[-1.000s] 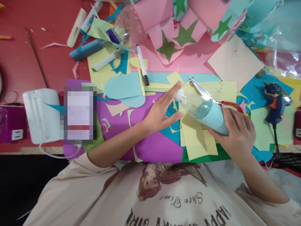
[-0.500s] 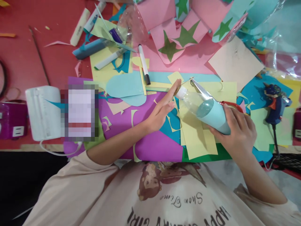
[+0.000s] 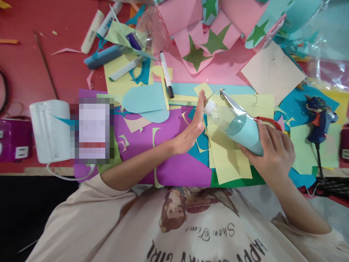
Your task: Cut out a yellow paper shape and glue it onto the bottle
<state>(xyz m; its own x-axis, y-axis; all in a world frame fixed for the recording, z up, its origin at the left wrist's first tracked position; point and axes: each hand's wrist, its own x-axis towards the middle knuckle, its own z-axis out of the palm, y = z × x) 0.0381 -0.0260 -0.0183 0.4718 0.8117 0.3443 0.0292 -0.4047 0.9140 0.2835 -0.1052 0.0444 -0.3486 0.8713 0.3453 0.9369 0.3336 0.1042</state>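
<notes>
A clear plastic bottle point(image 3: 224, 119) with a white cap and a light blue paper band lies tilted over yellow paper point(image 3: 229, 163). My right hand point(image 3: 274, 153) is wrapped round its base end. By the cap, my left hand point(image 3: 191, 133) is held edge-on with its fingers stretched out and holds nothing. Whether its fingertips touch the cap I cannot tell. Just behind the bottle lie scissors with red handles point(image 3: 268, 123), partly hidden by my right hand. A light blue rounded paper piece point(image 3: 144, 99) is left of my left hand.
Markers, including a black-capped one point(image 3: 166, 74), lie at the back left. Pink paper with green stars point(image 3: 195, 54) stands at the back. A blue glue gun point(image 3: 319, 122) lies at the right. A white pouch point(image 3: 51, 131) and purple paper point(image 3: 174, 167) are on the left and in front.
My left hand has turned more upright, its fingers shifting slightly left. The bottle and my right hand have moved slightly left.
</notes>
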